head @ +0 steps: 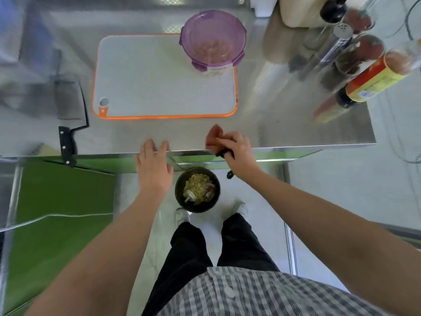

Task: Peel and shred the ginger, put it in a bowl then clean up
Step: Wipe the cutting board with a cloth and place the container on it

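Purple bowl [189, 26] | pinkish-brown shreds [210, 50], blurred | right grip [237, 149] clutching reddish cloth [214, 134]

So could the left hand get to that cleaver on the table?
Probably yes: the left hand is open and empty, and only bare table lies between it and the cleaver, whose handle overhangs the near edge.

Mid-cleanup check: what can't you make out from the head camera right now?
Head view only.
Purple bowl: the contents are blurred, a pinkish mass; I cannot confirm it is ginger.
Black tool gripped in the right hand with the red cloth: its working end is hidden by that hand.
Cleaver: the blade is lost in blur and steel glare, so its cleanliness is unreadable.
Bottles at right: blurred, labels unreadable, partly cut off by the frame edge.
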A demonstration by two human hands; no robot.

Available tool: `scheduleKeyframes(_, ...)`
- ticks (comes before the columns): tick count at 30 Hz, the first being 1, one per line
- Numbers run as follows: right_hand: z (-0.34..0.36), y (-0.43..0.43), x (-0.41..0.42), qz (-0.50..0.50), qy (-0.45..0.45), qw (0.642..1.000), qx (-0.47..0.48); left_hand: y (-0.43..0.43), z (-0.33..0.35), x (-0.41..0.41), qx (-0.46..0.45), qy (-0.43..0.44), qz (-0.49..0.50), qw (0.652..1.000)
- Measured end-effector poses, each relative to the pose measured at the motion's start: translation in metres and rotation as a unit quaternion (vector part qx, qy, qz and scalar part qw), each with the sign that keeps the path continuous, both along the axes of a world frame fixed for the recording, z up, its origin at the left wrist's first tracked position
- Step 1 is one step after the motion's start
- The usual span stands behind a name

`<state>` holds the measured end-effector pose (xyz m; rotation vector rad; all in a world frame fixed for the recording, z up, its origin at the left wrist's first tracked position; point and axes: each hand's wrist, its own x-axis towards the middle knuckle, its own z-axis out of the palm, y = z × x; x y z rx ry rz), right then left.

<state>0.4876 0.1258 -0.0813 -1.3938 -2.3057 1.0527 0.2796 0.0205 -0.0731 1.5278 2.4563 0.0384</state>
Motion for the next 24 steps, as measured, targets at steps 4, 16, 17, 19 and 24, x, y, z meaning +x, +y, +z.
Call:
scheduleKeyframes(4,0.008,-0.032,-0.031,0.136,0.050,0.989,-0.026,-0.016,0.001,-0.010,0.007,-0.021,0.003,1.000)
scheduleKeyframes(16,0.006,-0.023,-0.107,-0.014,0.038,0.999,0.020,-0.055,0.005,-0.057,0.023,-0.044,0.004,0.999)
scheduleKeyframes(17,0.005,-0.022,-0.112,-0.015,0.006,1.000,0.022,-0.057,0.006,-0.061,0.026,-0.046,0.015,0.998)
scheduleKeyframes(19,0.002,-0.029,-0.122,0.102,-0.002,0.995,0.012,-0.062,0.005,-0.072,0.027,-0.046,0.036,0.998)
scheduleKeyframes(24,0.008,-0.007,-0.169,0.030,0.050,0.998,0.011,-0.073,0.006,-0.099,0.030,-0.033,0.056,0.997)
